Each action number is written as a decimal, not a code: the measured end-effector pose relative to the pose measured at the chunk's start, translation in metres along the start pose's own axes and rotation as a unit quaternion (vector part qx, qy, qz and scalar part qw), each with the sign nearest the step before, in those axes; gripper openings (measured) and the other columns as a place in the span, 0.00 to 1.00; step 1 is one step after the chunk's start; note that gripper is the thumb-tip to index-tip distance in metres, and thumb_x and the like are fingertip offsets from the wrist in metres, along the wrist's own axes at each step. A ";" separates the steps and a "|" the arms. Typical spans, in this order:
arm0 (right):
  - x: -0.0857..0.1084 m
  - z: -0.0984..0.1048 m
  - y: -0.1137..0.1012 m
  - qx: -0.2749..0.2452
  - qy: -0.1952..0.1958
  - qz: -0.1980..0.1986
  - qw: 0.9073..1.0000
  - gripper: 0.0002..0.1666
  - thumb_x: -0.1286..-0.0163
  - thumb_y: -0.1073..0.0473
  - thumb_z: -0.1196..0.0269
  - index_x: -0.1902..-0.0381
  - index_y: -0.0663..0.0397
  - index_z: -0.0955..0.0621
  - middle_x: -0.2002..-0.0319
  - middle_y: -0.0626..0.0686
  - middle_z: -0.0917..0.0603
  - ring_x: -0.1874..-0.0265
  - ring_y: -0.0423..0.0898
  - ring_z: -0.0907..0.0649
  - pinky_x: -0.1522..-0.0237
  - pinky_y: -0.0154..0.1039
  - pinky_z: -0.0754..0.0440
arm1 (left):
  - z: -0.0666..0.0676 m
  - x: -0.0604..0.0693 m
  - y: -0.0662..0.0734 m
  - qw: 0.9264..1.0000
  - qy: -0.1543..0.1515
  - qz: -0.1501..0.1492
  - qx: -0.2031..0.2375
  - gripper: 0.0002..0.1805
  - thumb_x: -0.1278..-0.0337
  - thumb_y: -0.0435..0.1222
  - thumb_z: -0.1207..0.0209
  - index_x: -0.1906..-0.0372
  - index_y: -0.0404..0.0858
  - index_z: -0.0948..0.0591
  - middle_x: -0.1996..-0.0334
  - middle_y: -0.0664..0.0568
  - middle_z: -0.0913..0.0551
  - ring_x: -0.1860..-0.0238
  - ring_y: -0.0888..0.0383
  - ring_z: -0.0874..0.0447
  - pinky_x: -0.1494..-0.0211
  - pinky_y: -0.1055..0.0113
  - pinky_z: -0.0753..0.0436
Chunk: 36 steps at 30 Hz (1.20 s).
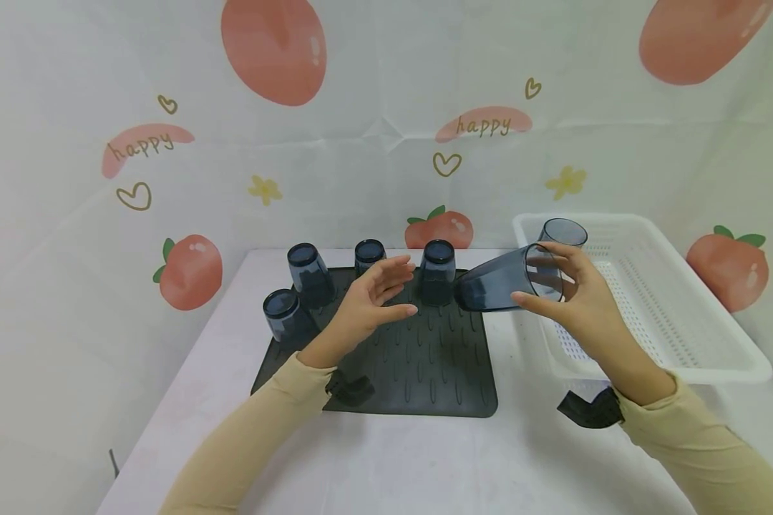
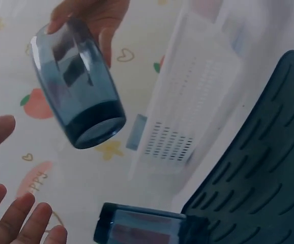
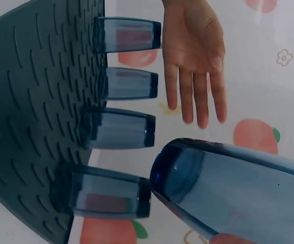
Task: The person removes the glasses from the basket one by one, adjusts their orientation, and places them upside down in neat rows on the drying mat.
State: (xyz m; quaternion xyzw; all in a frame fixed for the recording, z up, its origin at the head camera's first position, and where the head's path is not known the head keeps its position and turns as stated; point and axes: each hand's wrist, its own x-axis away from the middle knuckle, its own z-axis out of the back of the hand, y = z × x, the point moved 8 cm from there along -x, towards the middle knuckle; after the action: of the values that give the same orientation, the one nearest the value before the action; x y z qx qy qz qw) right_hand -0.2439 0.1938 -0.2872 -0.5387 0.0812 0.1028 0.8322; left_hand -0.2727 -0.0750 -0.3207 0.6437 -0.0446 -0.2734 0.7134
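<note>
A blue tinted drinking glass (image 1: 492, 284) is gripped near its open rim by my right hand (image 1: 582, 297), between thumb and fingers. It lies tilted almost level in the air, its base pointing left. My left hand (image 1: 368, 302) hovers over the drying mat (image 1: 419, 372), fingers extended and thumb apart, touching nothing. Several matching glasses stand upside down along the back and left of the mat, among them one glass (image 1: 438, 272) near the held one. In the right wrist view the held glass (image 3: 238, 178) shows its thick base close to the standing row.
To the right stands a white perforated plastic basket (image 1: 676, 315), with another blue glass (image 1: 563, 232) at its back left corner. A patterned cloth hangs behind the white table (image 1: 386, 465). Dark bands (image 1: 592, 409) circle both wrists.
</note>
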 end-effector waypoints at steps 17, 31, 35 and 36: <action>0.010 -0.024 -0.013 -0.059 -0.017 0.051 0.997 0.43 0.43 0.69 0.29 0.32 0.50 0.35 0.45 0.44 0.25 0.52 0.31 0.19 0.62 0.28 0.15 | -0.033 -0.009 -0.032 0.993 -0.063 0.030 0.097 0.44 0.47 0.26 0.34 0.27 0.37 0.43 0.30 0.38 0.39 0.30 0.44 0.37 0.34 0.47 0.26; 0.012 -0.039 -0.012 -0.147 -0.024 0.094 0.984 0.43 0.46 0.77 0.32 0.34 0.58 0.34 0.45 0.46 0.26 0.51 0.38 0.20 0.58 0.28 0.16 | -0.051 -0.008 -0.030 0.989 -0.089 0.019 0.116 0.49 0.52 0.36 0.28 0.26 0.40 0.42 0.29 0.45 0.40 0.31 0.53 0.36 0.45 0.63 0.18; 0.014 -0.043 -0.010 -0.166 -0.026 0.101 0.981 0.43 0.47 0.79 0.33 0.34 0.57 0.34 0.44 0.47 0.26 0.50 0.39 0.21 0.57 0.28 0.16 | -0.053 -0.008 -0.030 0.986 -0.092 0.000 0.141 0.48 0.53 0.38 0.27 0.27 0.38 0.41 0.34 0.46 0.36 0.37 0.55 0.31 0.45 0.68 0.19; 0.014 -0.044 -0.010 -0.172 -0.027 0.103 0.979 0.43 0.47 0.80 0.33 0.34 0.57 0.34 0.44 0.48 0.27 0.49 0.40 0.21 0.56 0.28 0.16 | -0.053 -0.008 -0.030 0.986 -0.089 -0.003 0.144 0.48 0.53 0.37 0.27 0.28 0.38 0.40 0.35 0.46 0.35 0.38 0.55 0.29 0.45 0.69 0.19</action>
State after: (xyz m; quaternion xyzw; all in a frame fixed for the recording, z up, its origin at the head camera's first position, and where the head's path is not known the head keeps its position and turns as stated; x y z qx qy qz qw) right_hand -0.2290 0.1507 -0.2999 -0.6596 0.0950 0.2147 0.7140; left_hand -0.2677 -0.0248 -0.3556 0.7131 -0.1447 -0.3223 0.6055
